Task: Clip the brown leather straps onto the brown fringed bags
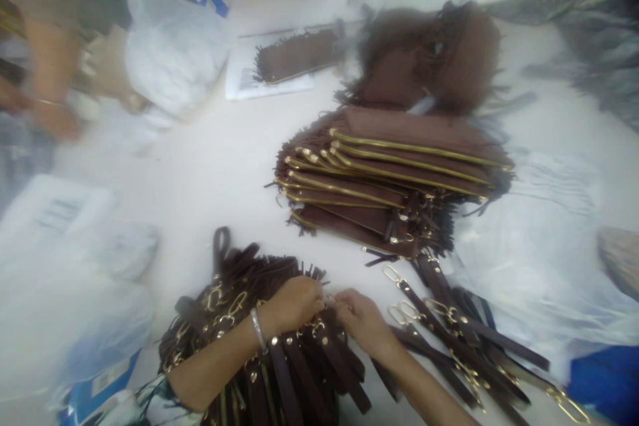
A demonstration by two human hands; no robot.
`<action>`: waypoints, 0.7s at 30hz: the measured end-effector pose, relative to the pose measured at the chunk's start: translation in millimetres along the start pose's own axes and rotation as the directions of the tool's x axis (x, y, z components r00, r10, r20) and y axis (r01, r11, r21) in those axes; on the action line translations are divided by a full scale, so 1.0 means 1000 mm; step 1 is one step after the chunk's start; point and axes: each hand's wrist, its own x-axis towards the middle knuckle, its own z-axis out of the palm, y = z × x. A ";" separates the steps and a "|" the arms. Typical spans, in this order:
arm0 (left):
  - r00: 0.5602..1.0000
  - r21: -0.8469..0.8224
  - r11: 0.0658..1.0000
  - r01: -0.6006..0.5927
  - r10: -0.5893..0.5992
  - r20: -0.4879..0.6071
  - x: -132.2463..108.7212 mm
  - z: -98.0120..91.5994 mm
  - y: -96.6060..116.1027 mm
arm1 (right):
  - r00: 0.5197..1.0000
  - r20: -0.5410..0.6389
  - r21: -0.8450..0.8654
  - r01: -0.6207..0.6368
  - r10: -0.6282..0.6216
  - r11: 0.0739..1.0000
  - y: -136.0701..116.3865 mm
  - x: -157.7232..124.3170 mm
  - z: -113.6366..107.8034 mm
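Observation:
My left hand [297,299], with a bangle at the wrist, is closed over the right side of a pile of dark brown fringed pouches [279,269]; its fingers hide what they hold. Close beside it, my right hand [363,321] pinches the gold metal end of a brown wrist strap [384,376], whose leather hangs below the palm. Both sets of fingertips nearly meet at small gold hardware. Several attached straps [294,359] with gold rivets drape over the pile's front. Loose wrist straps with gold clips [464,339] lie to the right.
A stack of brown pouches with gold zips [379,173] lies beyond my hands, with more fringed pieces [429,60] behind. A single pouch [299,56] rests on white paper. Plastic bags [544,246] flank the white table [214,166]. Another person's hand [54,116] is at the upper left.

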 end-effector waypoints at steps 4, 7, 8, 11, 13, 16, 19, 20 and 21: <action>0.996 -0.061 0.996 0.066 -0.062 0.056 0.003 -0.002 -0.002 | 0.997 -0.047 -0.339 0.047 -0.067 0.940 -0.009 -0.004 0.005; 0.997 -0.055 0.996 0.068 -0.065 0.052 0.005 -0.003 -0.001 | 0.998 -0.049 -0.487 0.008 -0.037 0.874 -0.016 -0.005 0.011; 0.997 -0.051 0.997 0.066 -0.063 0.048 0.005 -0.003 -0.001 | 0.998 -0.048 -0.516 0.001 -0.031 0.857 -0.018 -0.006 0.012; 0.998 -0.033 0.998 0.061 -0.060 0.037 0.005 -0.003 0.002 | 0.999 -0.036 -0.577 0.004 -0.030 0.817 -0.021 -0.005 0.015; 0.998 -0.015 0.998 0.061 -0.061 0.031 0.005 -0.003 0.004 | 0.999 -0.026 -0.610 0.011 -0.034 0.792 -0.022 -0.004 0.017; 0.997 0.008 0.998 0.069 -0.069 0.031 0.005 -0.003 0.006 | 0.999 -0.028 -0.641 -0.003 -0.019 0.767 -0.023 -0.003 0.019; 0.996 0.013 0.997 0.075 -0.075 0.052 0.005 -0.004 0.006 | 0.999 -0.036 -0.638 -0.023 -0.001 0.770 -0.024 -0.003 0.020; 0.995 0.011 0.997 0.076 -0.076 0.065 0.005 -0.005 0.006 | 0.999 -0.037 -0.635 -0.025 0.002 0.772 -0.024 -0.003 0.019; 0.994 0.008 0.997 0.077 -0.077 0.080 0.006 -0.006 0.006 | 0.999 -0.040 -0.632 -0.026 0.001 0.775 -0.024 -0.003 0.019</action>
